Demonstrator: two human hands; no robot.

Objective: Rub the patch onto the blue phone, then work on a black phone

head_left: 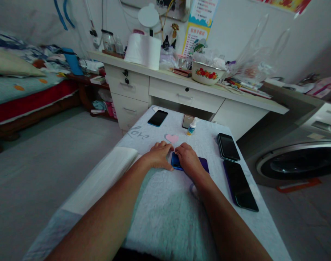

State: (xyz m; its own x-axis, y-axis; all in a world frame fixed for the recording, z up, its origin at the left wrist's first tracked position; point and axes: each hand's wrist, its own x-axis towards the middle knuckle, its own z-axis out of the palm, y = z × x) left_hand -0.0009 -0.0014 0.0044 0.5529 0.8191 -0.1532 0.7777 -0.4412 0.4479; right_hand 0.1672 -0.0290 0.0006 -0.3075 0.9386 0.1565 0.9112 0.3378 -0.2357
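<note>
A shiny blue phone [204,164] lies back side up across the table, its camera end at the left. My left hand [161,156] is curled at that end, thumb by the near corner and fingers by the far one, gripping the phone. Over the phone's left half lies my right hand [188,159], fingers bent and bunched against its back. Whatever these fingers pinch, if anything, is hidden. Beyond the hands stands a small spray bottle [192,127] with a white top, beside another phone [187,121]. A pink heart [171,138] is printed on the tablecloth.
Dark-screened phones lie at the far left [158,118] and along the right side: a stacked pair [228,146] and a larger one [240,185]. White folded material [100,183] covers the left edge. A white desk [179,92] stands behind, a washing machine [301,145] at right.
</note>
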